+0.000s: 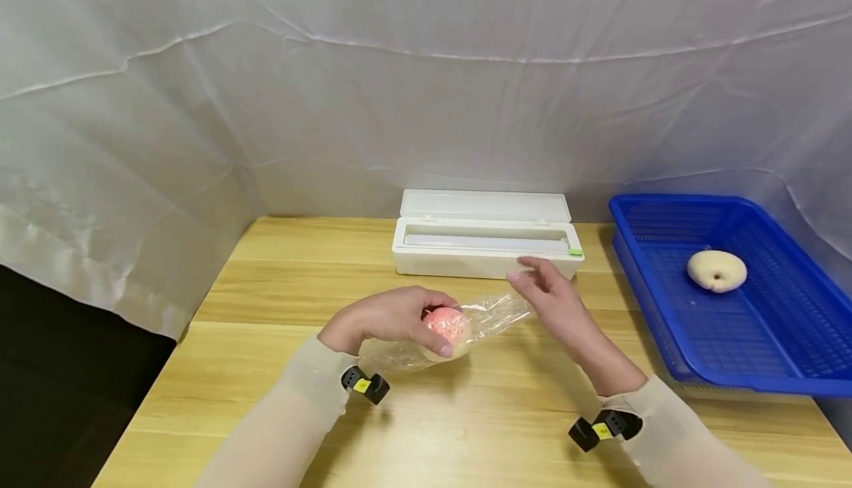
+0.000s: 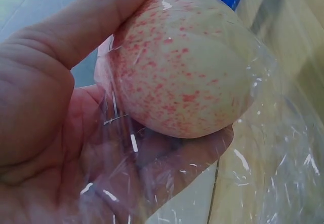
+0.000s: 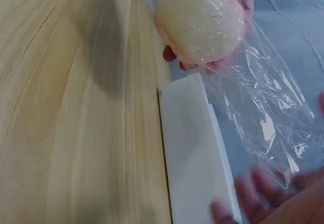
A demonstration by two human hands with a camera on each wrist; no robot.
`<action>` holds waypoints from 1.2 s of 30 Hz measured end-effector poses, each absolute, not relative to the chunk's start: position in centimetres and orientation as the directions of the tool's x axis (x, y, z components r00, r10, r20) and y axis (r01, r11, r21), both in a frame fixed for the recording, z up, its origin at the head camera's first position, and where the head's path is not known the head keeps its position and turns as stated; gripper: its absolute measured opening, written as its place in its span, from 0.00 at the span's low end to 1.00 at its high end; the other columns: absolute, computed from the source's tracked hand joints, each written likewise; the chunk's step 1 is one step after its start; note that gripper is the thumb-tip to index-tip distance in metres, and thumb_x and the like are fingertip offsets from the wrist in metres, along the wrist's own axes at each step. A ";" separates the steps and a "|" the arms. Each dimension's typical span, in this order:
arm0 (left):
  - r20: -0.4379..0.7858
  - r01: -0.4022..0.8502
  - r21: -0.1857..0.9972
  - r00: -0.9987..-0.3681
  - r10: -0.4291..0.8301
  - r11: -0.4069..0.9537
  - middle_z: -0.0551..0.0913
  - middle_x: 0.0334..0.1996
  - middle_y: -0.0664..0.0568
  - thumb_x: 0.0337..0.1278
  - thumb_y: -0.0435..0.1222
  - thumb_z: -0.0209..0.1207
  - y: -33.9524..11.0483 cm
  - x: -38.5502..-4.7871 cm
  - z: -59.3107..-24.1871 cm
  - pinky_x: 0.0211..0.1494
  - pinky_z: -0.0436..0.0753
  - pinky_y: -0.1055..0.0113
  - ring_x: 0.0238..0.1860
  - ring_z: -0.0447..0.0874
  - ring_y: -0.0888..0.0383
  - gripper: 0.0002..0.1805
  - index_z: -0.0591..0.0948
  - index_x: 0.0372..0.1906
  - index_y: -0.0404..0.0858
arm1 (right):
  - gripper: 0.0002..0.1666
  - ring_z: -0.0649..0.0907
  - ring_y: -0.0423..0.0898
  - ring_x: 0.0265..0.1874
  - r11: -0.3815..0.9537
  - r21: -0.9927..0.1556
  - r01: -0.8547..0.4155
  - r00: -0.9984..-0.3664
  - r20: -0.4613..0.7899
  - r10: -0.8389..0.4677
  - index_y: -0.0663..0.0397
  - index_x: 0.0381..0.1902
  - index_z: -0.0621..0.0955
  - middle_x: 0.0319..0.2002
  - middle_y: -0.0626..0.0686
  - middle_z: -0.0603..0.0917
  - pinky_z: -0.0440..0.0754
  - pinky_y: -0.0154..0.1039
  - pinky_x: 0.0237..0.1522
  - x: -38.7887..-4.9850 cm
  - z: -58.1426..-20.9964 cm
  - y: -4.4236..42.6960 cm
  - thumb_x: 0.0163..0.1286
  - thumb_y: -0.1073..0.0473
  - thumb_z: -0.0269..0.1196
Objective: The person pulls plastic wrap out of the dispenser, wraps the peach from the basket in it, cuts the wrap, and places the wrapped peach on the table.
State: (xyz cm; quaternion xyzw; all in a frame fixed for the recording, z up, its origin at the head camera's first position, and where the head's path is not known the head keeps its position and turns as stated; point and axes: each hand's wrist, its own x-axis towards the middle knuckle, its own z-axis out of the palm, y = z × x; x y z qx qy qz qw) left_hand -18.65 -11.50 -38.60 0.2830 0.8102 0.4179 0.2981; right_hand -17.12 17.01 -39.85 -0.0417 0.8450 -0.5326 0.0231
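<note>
A peach (image 1: 447, 329), pink-speckled on a cream ground, sits in clear plastic film (image 1: 495, 312) above the table. My left hand (image 1: 396, 318) grips it with thumb and fingers on opposite sides. In the left wrist view the film (image 2: 283, 148) stretches over the peach (image 2: 187, 67) and hangs loose past it. My right hand (image 1: 555, 307) is beside the film's right end, fingers loosely bent and apart. The right wrist view shows these fingers (image 3: 258, 193) blurred near the gathered film end (image 3: 283, 148); whether they touch it I cannot tell.
A white film dispenser box (image 1: 489, 262) with its lid (image 1: 484, 205) raised stands at the back of the wooden table (image 1: 266, 310). At the right, a blue basket (image 1: 672, 325) holds another pale peach (image 1: 717, 271). A grey-white curtain (image 1: 426, 118) hangs behind.
</note>
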 end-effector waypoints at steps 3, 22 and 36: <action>-0.241 0.209 0.849 -0.666 0.706 0.486 0.86 0.49 0.59 0.55 0.42 0.78 -11.4 -18.5 -38.7 0.55 0.84 0.66 0.48 0.84 0.60 0.33 0.81 0.66 0.44 | 0.23 0.81 0.48 0.33 0.501 -0.854 -0.142 -0.990 0.126 -0.065 0.60 0.46 0.87 0.33 0.56 0.84 0.80 0.39 0.35 -17.2 -40.4 16.9 0.80 0.43 0.62; -0.145 0.253 0.868 -0.695 0.705 0.427 0.82 0.54 0.53 0.59 0.45 0.76 -11.3 -18.0 -38.2 0.51 0.87 0.64 0.49 0.84 0.57 0.29 0.79 0.63 0.45 | 0.27 0.83 0.42 0.39 0.425 -0.900 -0.098 -0.994 0.068 -0.084 0.61 0.55 0.84 0.44 0.57 0.87 0.83 0.34 0.40 -18.2 -38.9 16.9 0.78 0.42 0.64; -0.136 0.224 0.869 -0.749 0.648 0.441 0.83 0.53 0.53 0.57 0.48 0.76 -10.9 -17.6 -38.3 0.49 0.87 0.63 0.46 0.84 0.57 0.30 0.79 0.62 0.45 | 0.26 0.78 0.39 0.21 0.281 -0.957 -0.068 -0.997 0.078 0.024 0.66 0.50 0.81 0.29 0.48 0.81 0.82 0.34 0.23 -18.5 -39.7 16.3 0.79 0.45 0.64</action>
